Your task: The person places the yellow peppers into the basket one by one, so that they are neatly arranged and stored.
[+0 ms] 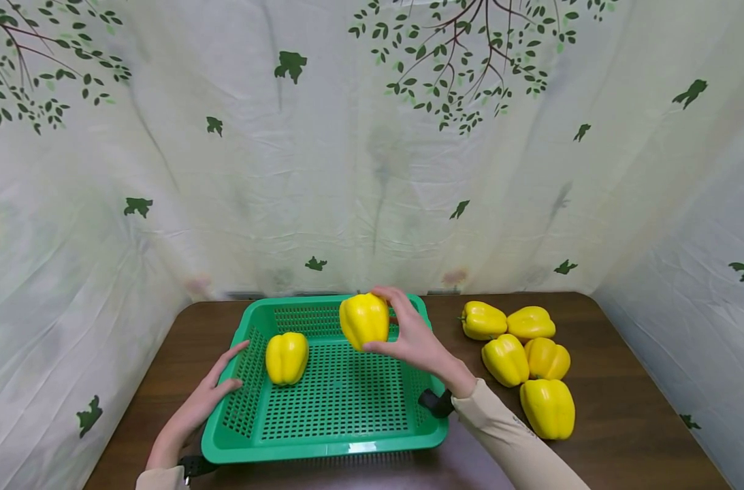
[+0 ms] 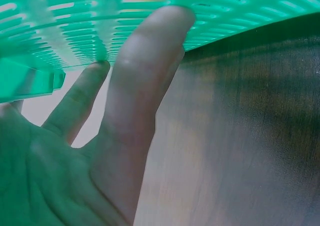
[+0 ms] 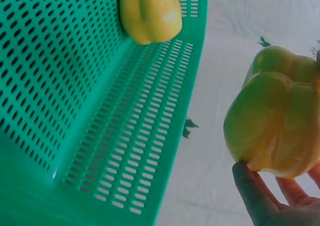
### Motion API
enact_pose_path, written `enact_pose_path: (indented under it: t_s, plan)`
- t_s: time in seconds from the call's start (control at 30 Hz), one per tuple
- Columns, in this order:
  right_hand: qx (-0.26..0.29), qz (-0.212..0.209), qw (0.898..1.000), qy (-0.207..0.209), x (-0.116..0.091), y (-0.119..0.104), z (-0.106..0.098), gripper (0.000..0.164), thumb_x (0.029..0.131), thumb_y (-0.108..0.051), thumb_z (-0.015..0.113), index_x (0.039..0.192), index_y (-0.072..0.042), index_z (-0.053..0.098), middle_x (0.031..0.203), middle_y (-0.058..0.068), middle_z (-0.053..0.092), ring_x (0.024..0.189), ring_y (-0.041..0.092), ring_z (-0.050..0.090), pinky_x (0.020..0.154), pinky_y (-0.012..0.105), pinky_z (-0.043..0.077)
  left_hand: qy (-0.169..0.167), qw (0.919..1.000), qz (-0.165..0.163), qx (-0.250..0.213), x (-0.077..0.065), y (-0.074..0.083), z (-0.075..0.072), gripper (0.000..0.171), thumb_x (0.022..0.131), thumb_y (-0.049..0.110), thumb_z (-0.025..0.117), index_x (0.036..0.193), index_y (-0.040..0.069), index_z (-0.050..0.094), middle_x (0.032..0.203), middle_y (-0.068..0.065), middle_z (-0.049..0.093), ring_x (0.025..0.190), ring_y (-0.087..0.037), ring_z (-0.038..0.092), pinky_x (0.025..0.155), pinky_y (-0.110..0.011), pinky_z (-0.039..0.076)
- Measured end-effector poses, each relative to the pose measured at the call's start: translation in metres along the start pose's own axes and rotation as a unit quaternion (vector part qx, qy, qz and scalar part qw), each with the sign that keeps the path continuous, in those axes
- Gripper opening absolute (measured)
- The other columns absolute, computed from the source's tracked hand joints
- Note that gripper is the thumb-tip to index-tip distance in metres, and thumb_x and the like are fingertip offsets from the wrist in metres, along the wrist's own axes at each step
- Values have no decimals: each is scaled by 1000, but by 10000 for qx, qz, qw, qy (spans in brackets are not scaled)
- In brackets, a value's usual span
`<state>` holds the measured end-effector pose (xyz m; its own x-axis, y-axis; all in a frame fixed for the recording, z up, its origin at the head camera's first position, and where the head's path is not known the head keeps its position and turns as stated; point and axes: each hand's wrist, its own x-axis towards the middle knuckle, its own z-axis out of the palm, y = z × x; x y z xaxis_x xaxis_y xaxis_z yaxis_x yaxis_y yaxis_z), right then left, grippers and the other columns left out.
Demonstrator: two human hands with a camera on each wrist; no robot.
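Observation:
A yellow bell pepper (image 1: 363, 321) is held by my right hand (image 1: 408, 337) above the far part of the green plastic basket (image 1: 325, 450), thumb and fingers on its side. The right wrist view shows this bell pepper (image 3: 275, 116) up close, clear of the basket. Inside the basket, toward its left, sits another yellow bell pepper (image 1: 286, 358). My left hand (image 1: 206, 395) rests against the basket's left side with fingers spread and fairly straight. In the left wrist view, the thumb and a finger of that hand (image 2: 122, 110) touch the slotted outer wall.
Several yellow bell peppers (image 1: 506, 361) lie grouped on the dark wooden table (image 1: 617, 422) right of the basket. A pale cloth with printed leaves (image 1: 372, 170) hangs behind and at both sides of the table.

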<state>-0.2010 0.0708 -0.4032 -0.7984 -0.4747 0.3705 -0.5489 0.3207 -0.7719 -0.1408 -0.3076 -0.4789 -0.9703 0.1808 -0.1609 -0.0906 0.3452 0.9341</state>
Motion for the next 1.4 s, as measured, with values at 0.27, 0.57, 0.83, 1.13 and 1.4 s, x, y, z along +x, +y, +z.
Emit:
enact_pose_path:
  t_s: [0.27, 0.57, 0.83, 1.13, 1.4]
  plan:
    - [89, 76, 9999, -65, 7, -1, 17, 78, 77, -22, 81, 141, -7, 38, 139, 8, 38, 112, 21, 46, 88, 36, 48, -1, 10000, 61, 21, -1, 0, 0, 63, 98, 12, 46, 153, 19, 15, 153, -25, 6, 118, -45, 42, 78, -35, 52]
    - [171, 271, 9992, -218, 13, 1, 36, 78, 79, -24, 79, 142, -8, 36, 141, 7, 35, 113, 20, 46, 88, 36, 47, 8, 10000, -38, -41, -1, 0, 1, 62, 98, 12, 45, 152, 20, 16, 153, -23, 8, 116, -44, 45, 78, -37, 52]
    - [209, 336, 9989, -271, 18, 4, 51, 76, 78, -22, 78, 141, -9, 38, 141, 7, 34, 110, 21, 48, 89, 38, 47, -26, 10000, 80, 16, -1, 1, 0, 61, 98, 13, 45, 152, 19, 16, 153, -24, 7, 116, -43, 44, 78, -34, 51]
    - [157, 435, 9984, -336, 23, 8, 63, 75, 79, -24, 78, 142, -11, 39, 143, 7, 32, 110, 21, 49, 89, 37, 47, -49, 9999, 80, -137, -2, 0, 1, 62, 98, 12, 45, 152, 19, 17, 153, -23, 8, 117, -43, 43, 78, -35, 51]
    - [124, 517, 9979, -359, 25, 9, 70, 75, 79, -25, 78, 142, -11, 40, 143, 7, 32, 111, 23, 49, 89, 39, 46, -38, 9998, 77, -186, -2, 0, 1, 61, 99, 12, 45, 152, 19, 17, 153, -23, 7, 118, -44, 42, 79, -36, 51]
